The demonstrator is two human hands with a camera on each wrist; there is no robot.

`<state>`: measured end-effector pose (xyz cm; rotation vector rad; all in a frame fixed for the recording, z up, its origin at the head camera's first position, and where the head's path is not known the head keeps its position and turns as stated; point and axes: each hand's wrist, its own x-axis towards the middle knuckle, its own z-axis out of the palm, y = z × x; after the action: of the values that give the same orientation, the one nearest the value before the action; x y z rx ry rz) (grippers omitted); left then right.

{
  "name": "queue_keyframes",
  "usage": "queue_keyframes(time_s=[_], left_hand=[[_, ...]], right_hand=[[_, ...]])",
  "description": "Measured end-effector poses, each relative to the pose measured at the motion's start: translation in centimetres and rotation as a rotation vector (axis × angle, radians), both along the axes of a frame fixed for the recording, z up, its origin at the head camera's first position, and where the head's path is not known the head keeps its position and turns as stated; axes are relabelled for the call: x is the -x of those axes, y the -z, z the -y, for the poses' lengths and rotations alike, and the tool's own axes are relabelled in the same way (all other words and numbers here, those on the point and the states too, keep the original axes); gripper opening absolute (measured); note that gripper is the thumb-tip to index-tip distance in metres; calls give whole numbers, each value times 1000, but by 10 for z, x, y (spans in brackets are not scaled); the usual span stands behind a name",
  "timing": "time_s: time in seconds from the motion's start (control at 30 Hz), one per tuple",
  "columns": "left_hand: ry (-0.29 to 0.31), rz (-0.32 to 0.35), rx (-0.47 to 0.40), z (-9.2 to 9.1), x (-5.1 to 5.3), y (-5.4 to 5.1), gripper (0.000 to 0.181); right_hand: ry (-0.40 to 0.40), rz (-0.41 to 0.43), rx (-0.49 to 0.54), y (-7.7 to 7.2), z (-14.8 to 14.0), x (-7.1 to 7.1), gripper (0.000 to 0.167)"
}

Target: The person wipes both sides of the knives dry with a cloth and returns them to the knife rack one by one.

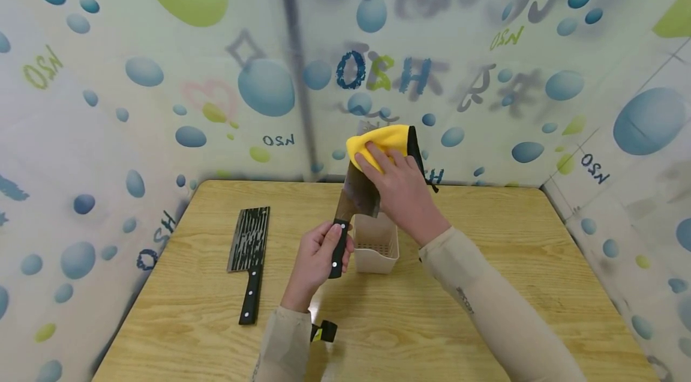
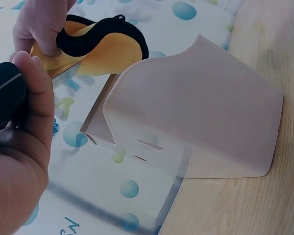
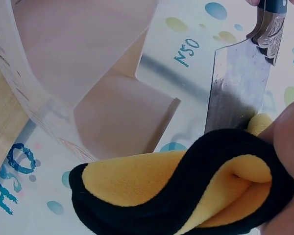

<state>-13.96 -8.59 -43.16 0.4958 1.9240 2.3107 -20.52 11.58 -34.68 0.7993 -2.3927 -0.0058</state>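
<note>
My left hand point(image 1: 313, 259) grips the black riveted handle of a cleaver point(image 1: 358, 193), its blade tilted upward. With my right hand point(image 1: 406, 193) I hold a yellow cloth point(image 1: 385, 141) with black edging over the far end of that blade. In the right wrist view, the cloth point(image 3: 132, 178) is folded against the lower part of the metal blade point(image 3: 237, 88). Behind the cleaver, a pale plastic holder point(image 1: 375, 259) with a slotted bottom stands on the table. The left wrist view shows only part of the dark handle point(image 2: 7, 93) inside my curled fingers.
A second cleaver point(image 1: 251, 262), its blade marked with dark streaks, lies on the left of the wooden table point(image 1: 464, 310). Close beyond the table's back edge rises a wall covering point(image 1: 459, 40) printed with blue and green spots. A small black object point(image 1: 326, 331) is beside my left sleeve.
</note>
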Motion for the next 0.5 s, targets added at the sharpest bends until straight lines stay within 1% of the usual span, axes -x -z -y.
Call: queue_keyframes(time_s=[0.17,0.27,0.5], left_hand=[[7,6,1,0,0,0,41],[11,3,2,0,-1,0,39],[20,-12,6,0,-1,1,40]], right_hand=[[31,22,2,-3,0,3,78],[49,29,-2,-5,-1,5,80],[61,34,6,-9,-3,10,71]])
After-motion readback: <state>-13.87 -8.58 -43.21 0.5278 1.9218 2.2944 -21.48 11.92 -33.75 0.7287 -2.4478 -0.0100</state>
